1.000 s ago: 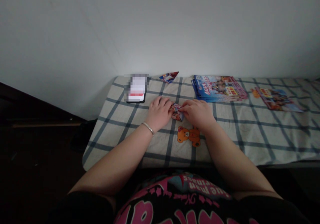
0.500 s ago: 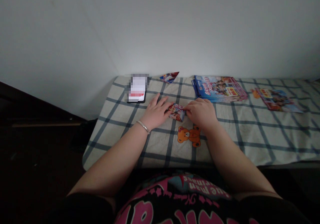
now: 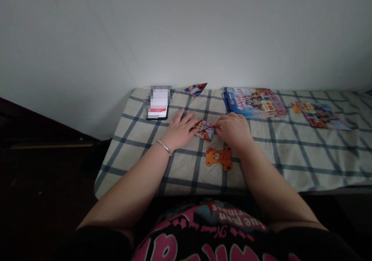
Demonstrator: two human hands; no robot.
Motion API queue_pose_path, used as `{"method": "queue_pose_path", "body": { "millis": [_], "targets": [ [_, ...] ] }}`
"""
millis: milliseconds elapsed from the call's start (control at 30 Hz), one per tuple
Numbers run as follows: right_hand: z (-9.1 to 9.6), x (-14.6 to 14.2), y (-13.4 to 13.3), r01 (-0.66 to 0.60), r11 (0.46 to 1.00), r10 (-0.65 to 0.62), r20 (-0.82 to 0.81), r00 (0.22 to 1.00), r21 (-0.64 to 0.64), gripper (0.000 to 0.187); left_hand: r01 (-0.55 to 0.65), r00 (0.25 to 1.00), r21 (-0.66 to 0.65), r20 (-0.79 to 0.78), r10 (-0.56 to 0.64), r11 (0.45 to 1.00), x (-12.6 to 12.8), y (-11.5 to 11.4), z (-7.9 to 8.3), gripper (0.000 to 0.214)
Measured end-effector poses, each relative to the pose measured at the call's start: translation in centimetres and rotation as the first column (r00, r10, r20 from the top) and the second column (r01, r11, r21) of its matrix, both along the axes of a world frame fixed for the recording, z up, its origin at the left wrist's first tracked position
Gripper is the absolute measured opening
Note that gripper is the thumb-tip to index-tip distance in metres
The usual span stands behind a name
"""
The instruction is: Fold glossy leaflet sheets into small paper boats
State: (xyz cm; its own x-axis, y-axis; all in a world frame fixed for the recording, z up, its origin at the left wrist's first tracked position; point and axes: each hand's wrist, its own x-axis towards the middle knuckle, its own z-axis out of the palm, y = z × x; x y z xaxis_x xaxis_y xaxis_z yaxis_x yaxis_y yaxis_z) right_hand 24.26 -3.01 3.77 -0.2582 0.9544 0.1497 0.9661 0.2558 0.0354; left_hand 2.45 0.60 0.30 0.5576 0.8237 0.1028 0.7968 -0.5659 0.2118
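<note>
A small folded piece of printed paper, red and blue, lies on the checked cloth between my hands. My left hand, with a silver bangle on its wrist, lies flat with fingers stretched out and fingertips pressing the paper's left end. My right hand is curled, its fingers pinching the paper's right end against the cloth.
A phone lies at the back left. A folded paper triangle sits by the wall. A stack of colourful leaflets and another leaflet lie at the back right. A bear print marks the cloth. The floor at left is dark.
My left hand has gone from curled over the paper to flat with fingers stretched. More of the folded paper now shows between my hands. My right hand has barely moved.
</note>
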Motion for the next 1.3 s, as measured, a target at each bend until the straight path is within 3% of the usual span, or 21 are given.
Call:
{"method": "queue_pose_path", "body": {
  "millis": [367, 500, 667, 833, 1100, 1300],
  "targets": [
    [0.5, -1.1, -0.4, 0.062, 0.998, -0.062, 0.0, 0.998, -0.017, 0.036, 0.079, 0.993, -0.056, -0.085, -0.083, 0.995, -1.2, 0.9, -0.2, 0.049],
    [-0.2, -1.5, 0.1, 0.129, 0.992, -0.128, -0.058, 0.99, 0.0, 0.042, 0.084, 0.99, -0.055, -0.107, -0.089, 0.995, -1.2, 0.8, -0.1, 0.051],
    [-1.5, -1.7, 0.7, 0.139, 0.988, -0.133, -0.094, 0.987, 0.06, 0.033, 0.092, 0.992, 0.008, -0.081, -0.091, 0.996, -1.2, 0.6, -0.5, 0.048],
    [-2.2, -1.4, 0.7, 0.07, 0.995, -0.057, -0.177, 0.983, 0.071, 0.028, 0.067, 0.998, 0.082, -0.018, -0.066, 0.994, -1.0, 0.4, -0.8, 0.044],
    [-3.4, -0.9, 1.5, -0.093, 0.993, 0.114, -0.328, 0.938, 0.079, 0.027, 0.043, 0.998, 0.069, 0.049, -0.047, 0.997, -0.5, 0.5, -0.7, 0.041],
    [-3.5, -0.6, 1.7, -0.105, 0.992, 0.124, -0.413, 0.902, 0.068, 0.019, 0.055, 0.997, 0.077, 0.047, -0.059, 0.995, -0.4, 0.2, -0.4, 0.041]
  ]
}}
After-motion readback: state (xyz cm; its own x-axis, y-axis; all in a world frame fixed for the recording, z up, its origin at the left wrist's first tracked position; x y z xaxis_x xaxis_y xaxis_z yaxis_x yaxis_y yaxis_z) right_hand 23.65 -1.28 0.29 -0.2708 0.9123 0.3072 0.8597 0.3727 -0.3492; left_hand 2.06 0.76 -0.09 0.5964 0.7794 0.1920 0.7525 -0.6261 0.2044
